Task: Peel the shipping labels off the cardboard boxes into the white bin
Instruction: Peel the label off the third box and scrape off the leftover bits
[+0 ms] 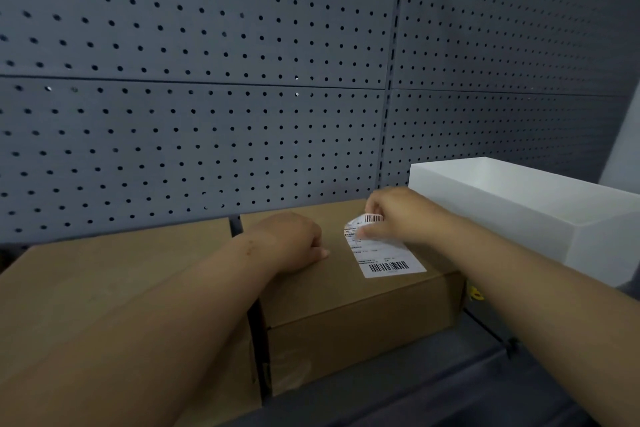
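Left hand point(294, 241) flat on box point(346, 295); right hand point(398, 215) grip pinches label point(384, 258) far end, long axis front-back.

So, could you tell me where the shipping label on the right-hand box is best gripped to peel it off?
Grip the shipping label at its far, already lifted edge, coming from the white bin side as the right hand does. That end curls up off the cardboard box; the near barcode end lies stuck flat. The left hand braces the box top.

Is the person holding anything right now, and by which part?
The right hand pinches the shipping label by its lifted far end. The left hand holds nothing; it presses flat on the cardboard box.
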